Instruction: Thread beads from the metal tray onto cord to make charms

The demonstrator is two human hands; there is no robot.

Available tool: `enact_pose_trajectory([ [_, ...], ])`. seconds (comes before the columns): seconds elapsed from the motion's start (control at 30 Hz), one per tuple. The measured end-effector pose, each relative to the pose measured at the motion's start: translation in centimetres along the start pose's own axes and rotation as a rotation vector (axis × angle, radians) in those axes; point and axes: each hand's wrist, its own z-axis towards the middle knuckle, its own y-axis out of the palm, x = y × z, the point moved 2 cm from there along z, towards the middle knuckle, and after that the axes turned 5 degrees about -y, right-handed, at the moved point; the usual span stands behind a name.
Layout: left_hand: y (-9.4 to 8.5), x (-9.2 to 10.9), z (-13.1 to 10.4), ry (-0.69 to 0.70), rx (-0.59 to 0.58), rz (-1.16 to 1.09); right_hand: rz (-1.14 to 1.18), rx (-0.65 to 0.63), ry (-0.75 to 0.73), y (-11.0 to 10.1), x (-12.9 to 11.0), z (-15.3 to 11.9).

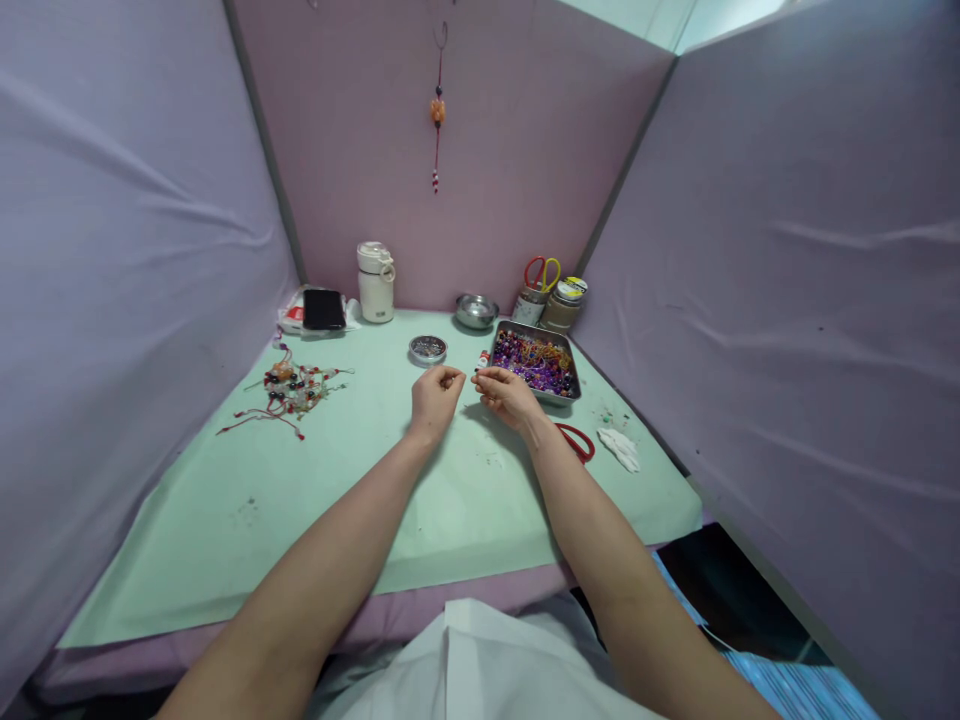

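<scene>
Over the middle of the table, my left hand (435, 402) is closed in a pinch, its fingertips pointing toward the other hand. Just beside it, my right hand (508, 395) also pinches, fingers curled; whatever lies between the fingertips of either hand is too small to make out. Behind the right hand stands a metal tray (555, 401) filled with purple, red and golden beads and cords. A small round dish (428, 349) of tiny pieces sits behind the left hand. Red-handled scissors (577, 443) lie partly hidden under my right forearm.
Finished-looking beaded cords (289, 388) lie in a heap at left. Along the back are a phone (324, 310), a white flask (376, 285), a metal bowl (477, 312), and jars (564, 305), one with scissors. A white glove-like cloth (619, 449) lies at right. A beaded pendant (437, 110) hangs behind.
</scene>
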Motion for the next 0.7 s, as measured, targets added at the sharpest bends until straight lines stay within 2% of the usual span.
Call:
enact_pose_trajectory([
  [0.47, 0.07, -0.18, 0.07, 0.008, -0.009, 0.012, -0.021, -0.003, -0.003, 0.19, -0.16, -0.14],
  [0.7, 0.06, -0.03, -0.06, -0.037, -0.038, 0.006, -0.081, 0.006, -0.013, 0.37, -0.21, -0.22],
])
